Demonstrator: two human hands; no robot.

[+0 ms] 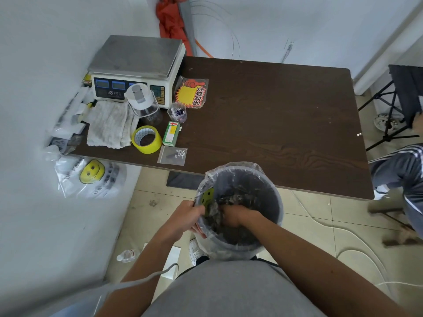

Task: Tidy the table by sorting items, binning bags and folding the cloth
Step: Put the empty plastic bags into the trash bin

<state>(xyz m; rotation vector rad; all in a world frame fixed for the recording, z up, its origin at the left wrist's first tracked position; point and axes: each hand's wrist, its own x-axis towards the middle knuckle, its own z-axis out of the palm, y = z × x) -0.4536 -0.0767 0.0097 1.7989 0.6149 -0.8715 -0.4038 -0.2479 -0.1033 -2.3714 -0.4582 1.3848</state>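
A grey bin (pixel 272 197) lined with clear plastic stands on the floor at the table's front edge. My left hand (pixel 191 213) grips the bin's near-left rim and liner. My right hand (pixel 233 215) is down inside the bin, fingers curled on a crumpled plastic bag (pixel 211 203) with a yellow smiley print. On the dark table (pixel 274 115) lie a white cloth (pixel 109 124), a yellow tape roll (pixel 146 139), a green box (pixel 171 133), a small zip bag of screws (pixel 172 155) and a promo sticker pack (pixel 192 93).
A scale (pixel 137 65) sits at the table's back left with a lidded jar (pixel 144 102) and small clear cup (pixel 177 112) before it. Smiley bags (pixel 91 175) hang off the left edge. A seated person (pixel 402 170) and a folding stool (pixel 402 92) are right.
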